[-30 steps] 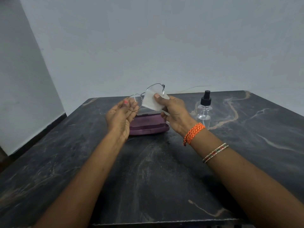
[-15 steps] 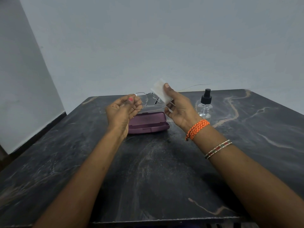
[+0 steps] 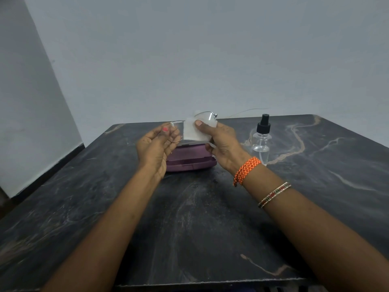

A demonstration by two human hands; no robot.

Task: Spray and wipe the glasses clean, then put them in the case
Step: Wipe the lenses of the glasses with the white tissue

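We hold the thin wire-framed glasses [image 3: 190,128] in the air above the closed purple plastic case [image 3: 190,159], left hand [image 3: 156,145] pinching the left lens rim, right hand [image 3: 221,140] pinching a white wiping cloth [image 3: 192,132] over the right lens. Clear spray bottle with black nozzle [image 3: 261,140] stands near, right of the case, on the dark marble table [image 3: 189,218].

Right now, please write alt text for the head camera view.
Two hands hold wire-rimmed glasses above a dark table: the left hand grips one lens rim, the right hand presses a white cloth on the other. A closed purple case and spray bottle stand behind.
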